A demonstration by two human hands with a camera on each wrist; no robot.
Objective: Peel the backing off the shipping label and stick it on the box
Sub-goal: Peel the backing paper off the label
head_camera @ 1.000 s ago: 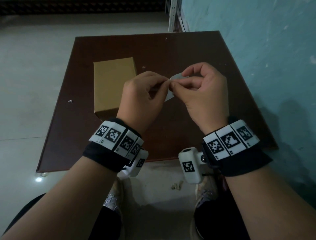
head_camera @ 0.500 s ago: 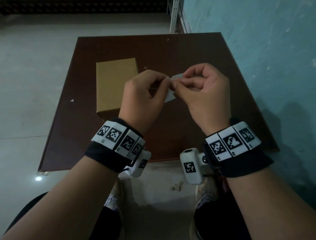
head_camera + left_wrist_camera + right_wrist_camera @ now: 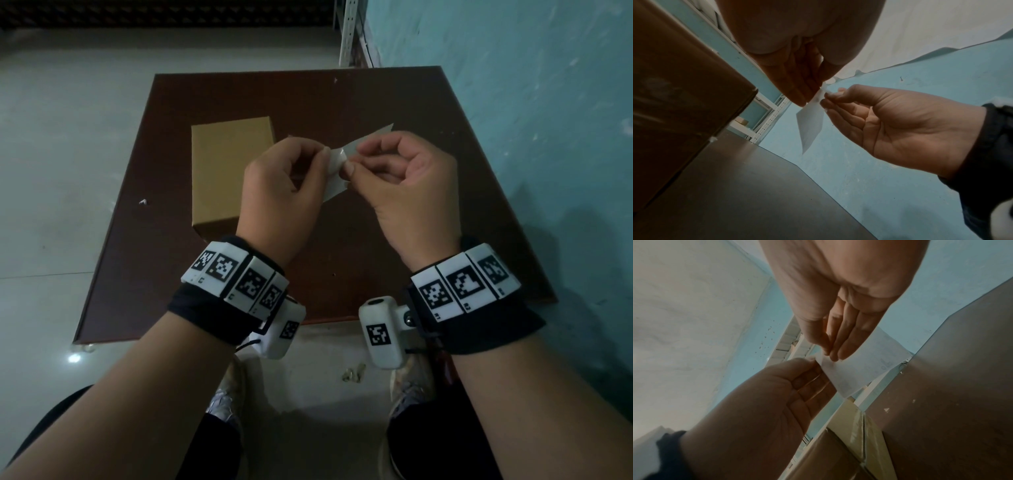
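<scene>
A small white shipping label (image 3: 337, 162) is held in the air above the brown table (image 3: 376, 102), between my two hands. My left hand (image 3: 322, 156) pinches its left corner with thumb and fingertips. My right hand (image 3: 354, 161) pinches it close beside, and a strip of the paper sticks out past its fingers toward the wall. The label (image 3: 810, 123) hangs below the pinch in the left wrist view; faint print shows on the label (image 3: 865, 368) in the right wrist view. The tan cardboard box (image 3: 231, 174) lies flat on the table, left of my hands.
A teal wall (image 3: 531, 137) runs along the table's right side. A white metal rack (image 3: 349, 34) stands behind the far right corner. Small white scraps (image 3: 143, 201) lie on the table's left part. My knees and shoes are below the near edge.
My hands have drawn slightly apart, and more of the white paper now shows between them and beyond my right fingers. The box has not moved.
</scene>
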